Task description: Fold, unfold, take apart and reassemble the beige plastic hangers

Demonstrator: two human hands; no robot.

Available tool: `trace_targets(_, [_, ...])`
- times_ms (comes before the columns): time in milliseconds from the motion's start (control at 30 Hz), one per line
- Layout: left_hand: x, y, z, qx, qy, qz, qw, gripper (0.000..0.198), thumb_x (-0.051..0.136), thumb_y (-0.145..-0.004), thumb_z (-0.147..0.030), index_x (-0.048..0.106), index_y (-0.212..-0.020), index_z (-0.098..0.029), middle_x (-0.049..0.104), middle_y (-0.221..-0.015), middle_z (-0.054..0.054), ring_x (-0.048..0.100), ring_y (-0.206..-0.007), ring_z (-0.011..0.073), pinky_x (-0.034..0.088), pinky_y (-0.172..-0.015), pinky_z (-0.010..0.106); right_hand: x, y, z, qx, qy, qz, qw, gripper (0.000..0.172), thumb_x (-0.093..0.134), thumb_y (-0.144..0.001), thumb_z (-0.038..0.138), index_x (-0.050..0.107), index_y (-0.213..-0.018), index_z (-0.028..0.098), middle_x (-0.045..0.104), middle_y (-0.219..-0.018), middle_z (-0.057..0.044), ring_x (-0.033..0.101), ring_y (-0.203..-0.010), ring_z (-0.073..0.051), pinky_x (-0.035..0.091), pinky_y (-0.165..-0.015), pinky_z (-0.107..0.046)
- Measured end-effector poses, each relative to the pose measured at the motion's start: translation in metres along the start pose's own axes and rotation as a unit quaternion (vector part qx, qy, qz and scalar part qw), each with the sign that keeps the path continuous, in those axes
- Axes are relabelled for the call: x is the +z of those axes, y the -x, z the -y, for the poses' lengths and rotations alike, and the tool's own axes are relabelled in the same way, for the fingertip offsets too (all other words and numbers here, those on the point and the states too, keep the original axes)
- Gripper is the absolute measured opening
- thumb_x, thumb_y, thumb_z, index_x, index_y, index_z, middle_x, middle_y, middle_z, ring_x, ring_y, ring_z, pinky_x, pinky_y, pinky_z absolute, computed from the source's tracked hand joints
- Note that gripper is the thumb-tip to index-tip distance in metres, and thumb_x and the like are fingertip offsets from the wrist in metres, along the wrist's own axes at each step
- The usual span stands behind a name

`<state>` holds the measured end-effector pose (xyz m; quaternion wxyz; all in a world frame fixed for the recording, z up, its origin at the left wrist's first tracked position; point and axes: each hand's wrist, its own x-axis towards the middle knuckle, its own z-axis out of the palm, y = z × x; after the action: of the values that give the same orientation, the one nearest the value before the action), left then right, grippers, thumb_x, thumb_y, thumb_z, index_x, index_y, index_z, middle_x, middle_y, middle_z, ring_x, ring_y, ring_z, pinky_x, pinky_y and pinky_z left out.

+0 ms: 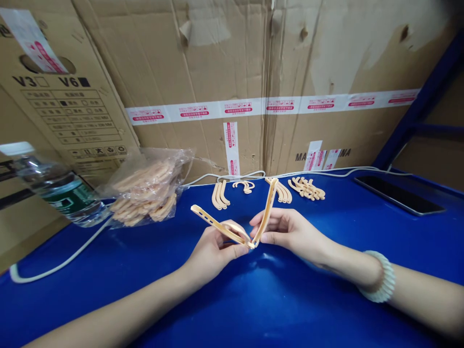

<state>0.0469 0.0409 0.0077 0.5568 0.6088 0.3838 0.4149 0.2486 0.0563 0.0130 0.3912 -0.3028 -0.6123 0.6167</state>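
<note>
Over the middle of the blue table [275,299], my left hand [213,251] pinches one beige plastic strip [213,223] that slants up to the left. My right hand [286,231] pinches a second beige strip [267,211] that rises almost upright. The two strips meet at their lower ends between my fingertips, forming a V. Both hands are closed on the strips. A pale bead bracelet [380,276] sits on my right wrist.
Small piles of beige curved parts [307,188] lie at the table's back edge. A clear bag of the same parts [147,193] and a water bottle [54,186] lie at the left. A phone [398,194] rests at the right; a white cable [54,263] runs along cardboard boxes [232,72].
</note>
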Motion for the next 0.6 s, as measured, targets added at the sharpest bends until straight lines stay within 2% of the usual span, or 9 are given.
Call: trace_targets(600, [0.0017, 0.0004, -0.0021, -0.016, 0.024, -0.012, 1.000, 0.013, 0.081, -0.063, -0.020, 0.069, -0.068, -0.019, 0.069, -0.069, 0.000, 0.064, -0.067, 0.0171, 0.048, -0.066, 0.028, 0.0020, 0.0015, 0.0010, 0.000, 0.011, -0.024, 1.000, 0.026, 0.080, -0.072, 0.024, 0.068, -0.093, 0.017, 0.076, -0.087, -0.004, 0.073, -0.081, -0.018, 0.057, -0.084, -0.035])
